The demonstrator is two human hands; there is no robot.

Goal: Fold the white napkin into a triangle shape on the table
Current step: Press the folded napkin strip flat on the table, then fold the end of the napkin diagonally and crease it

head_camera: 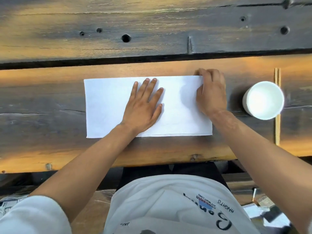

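Pinning the white napkin (109, 107) flat with our left hand (143, 107) while our right hand (211, 93) works the far right corner. The napkin lies as a wide rectangle on the near plank of the wooden table (50, 149), long edges running left to right, directly in front of us. A thin line along the near edge suggests it is already doubled over, though we can't be sure.

Left hand: fingers (155, 81) straight and spread, palm down near the napkin's middle. Holding nothing, just pressing. Judging by placement, it's the anchor so the sheet doesn't slide while the corner gets lifted.

Right hand: fingers curled over the far right corner, thumb (200, 89) on the napkin's right edge. Looks like a pinch on that corner, but the fingertips are partly hidden behind the knuckles, so how much paper is caught we can't tell.

White cup (263, 100) stands just right of the right hand, apart from the napkin, sitting over a pair of wooden chopsticks (276, 132) that run near to far. Both are out of the fold path.

Our read: no triangle yet, diagonal fold about to begin. Risk is the cup if the right hand swings wide.
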